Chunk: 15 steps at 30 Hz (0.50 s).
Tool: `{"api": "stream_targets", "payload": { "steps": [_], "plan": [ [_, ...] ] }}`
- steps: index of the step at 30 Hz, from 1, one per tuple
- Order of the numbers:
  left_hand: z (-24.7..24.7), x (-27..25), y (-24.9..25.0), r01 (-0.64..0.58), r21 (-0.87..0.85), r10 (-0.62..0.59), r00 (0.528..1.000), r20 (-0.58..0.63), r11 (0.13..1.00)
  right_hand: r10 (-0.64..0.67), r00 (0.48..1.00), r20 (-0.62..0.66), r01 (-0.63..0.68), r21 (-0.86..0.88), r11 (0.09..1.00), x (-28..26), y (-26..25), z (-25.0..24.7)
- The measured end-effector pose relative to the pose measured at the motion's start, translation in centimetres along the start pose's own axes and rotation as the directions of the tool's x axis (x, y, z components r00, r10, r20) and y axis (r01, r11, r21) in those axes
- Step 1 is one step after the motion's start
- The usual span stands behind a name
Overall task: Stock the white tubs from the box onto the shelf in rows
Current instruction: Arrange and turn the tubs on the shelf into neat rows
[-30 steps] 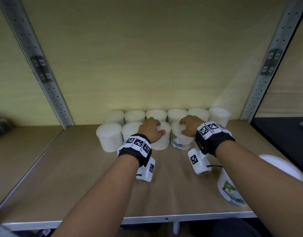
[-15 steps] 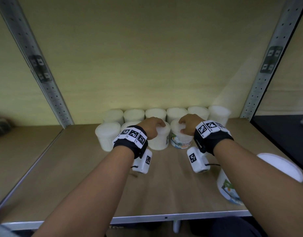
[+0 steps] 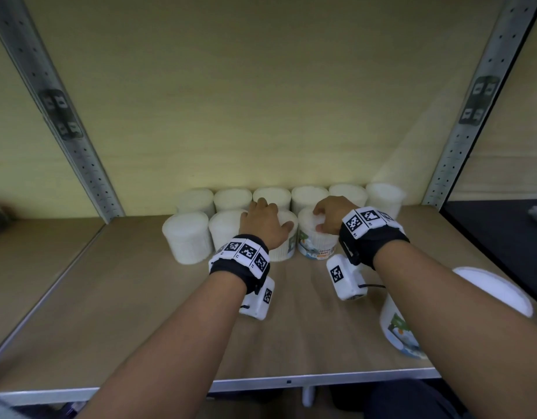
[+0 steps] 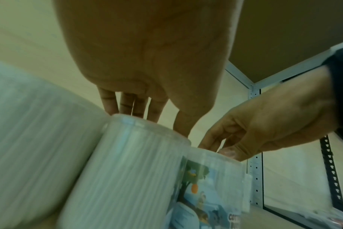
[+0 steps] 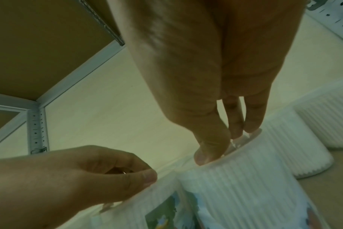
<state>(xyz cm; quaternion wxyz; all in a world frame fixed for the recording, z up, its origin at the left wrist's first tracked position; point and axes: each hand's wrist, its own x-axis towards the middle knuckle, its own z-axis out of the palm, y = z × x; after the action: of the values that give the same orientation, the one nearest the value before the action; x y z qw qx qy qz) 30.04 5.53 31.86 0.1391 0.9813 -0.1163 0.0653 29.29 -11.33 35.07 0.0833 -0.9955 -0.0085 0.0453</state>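
— So, what had changed from the second before?

— Mostly the left hand (image 3: 262, 223). A second earlier it sat lower over the third tub (image 3: 284, 237) of the front row; by this moment it had slid further back, its fingertips reaching the back row of tubs (image 3: 271, 196). Its fingers were curled over that tub's lid, thumb at the lid's right edge.

— And the right hand (image 3: 332, 214)?

— Hardly moved. It gripped the labelled tub (image 3: 317, 240) by its lid from above, thumb at the near edge and fingers at the far edge, as before.

— Where did the tubs stand?

— On the shelf (image 3: 140, 297), upright. Six formed the back row against the wall; four stood in front, the two held ones touching each other at the right end of that row.

— Anything else?

— One more tub (image 3: 397, 328) stood near the shelf's front edge, partly hidden under the right forearm, in the same spot as earlier.
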Motion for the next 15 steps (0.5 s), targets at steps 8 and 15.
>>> {"api": "stream_targets", "payload": {
  "steps": [8,15],
  "plan": [
    [-1.4,0.7,-0.3,-0.052,-0.025,0.056,0.975,0.216,0.998,-0.006,1.0,-0.008,0.006,0.005,1.0,-0.2,0.0,0.0],
    [-2.7,0.4,-0.5,-0.097,-0.101,0.126,0.934,0.333,0.99,-0.006,1.0,-0.002,0.006,-0.001,1.0,-0.1,-0.1,0.0]
  ]
}}
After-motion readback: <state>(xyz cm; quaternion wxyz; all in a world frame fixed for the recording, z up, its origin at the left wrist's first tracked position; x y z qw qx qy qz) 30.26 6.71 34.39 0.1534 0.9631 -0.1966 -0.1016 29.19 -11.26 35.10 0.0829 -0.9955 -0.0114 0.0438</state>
